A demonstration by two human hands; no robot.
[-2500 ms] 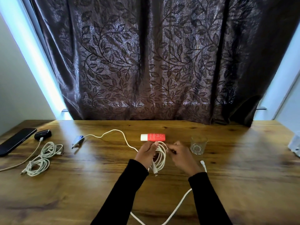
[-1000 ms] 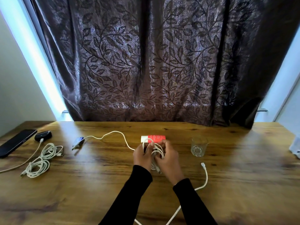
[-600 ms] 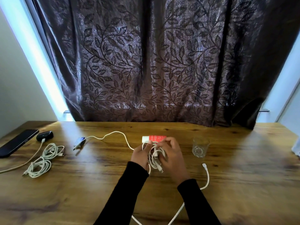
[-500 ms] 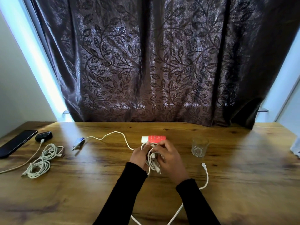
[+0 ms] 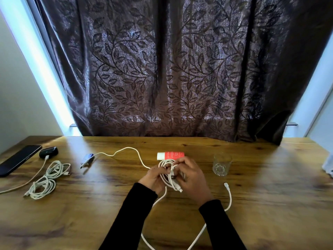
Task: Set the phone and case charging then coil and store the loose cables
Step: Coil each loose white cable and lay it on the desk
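Coiling: a white cable bundle [image 5: 169,173] is held between both hands above the wooden table [image 5: 270,204], just in front of a red and white tube [image 5: 170,155]
Left hand: the left hand [image 5: 154,177] grips the near-left side of the loops, fingers curled round them
Right hand: the right hand [image 5: 191,175] pinches the top right of the loops with thumb and fingertips, the rest of its fingers curled over the bundle
Loose ends: one connector tip [image 5: 180,190] sticks out below the bundle; a long white tail [image 5: 229,197] runs off the near table edge and back up to a plug lying to the right; another strand [image 5: 126,150] leads left to a small blue adapter [image 5: 88,158]
Doing it well: I judge the loops should stay even, the left grip firm while the right feeds slack, and the free end wrapped round the middle so the coil does not spring apart; whether the two trailing strands are one cable I cannot tell
Risk: the trailing tail could snag at the table edge
Phone and case: the phone [image 5: 18,160] lies at the far left with a dark case [image 5: 48,152] just beside it; a cable [image 5: 32,177] meets the case, while the phone's plug is not visible
Stored coil: a finished coil [image 5: 46,180] rests near them
Containers: a clear glass [image 5: 221,164] stands upright to the right of the hands and looks empty; no storage box or drawer is in view
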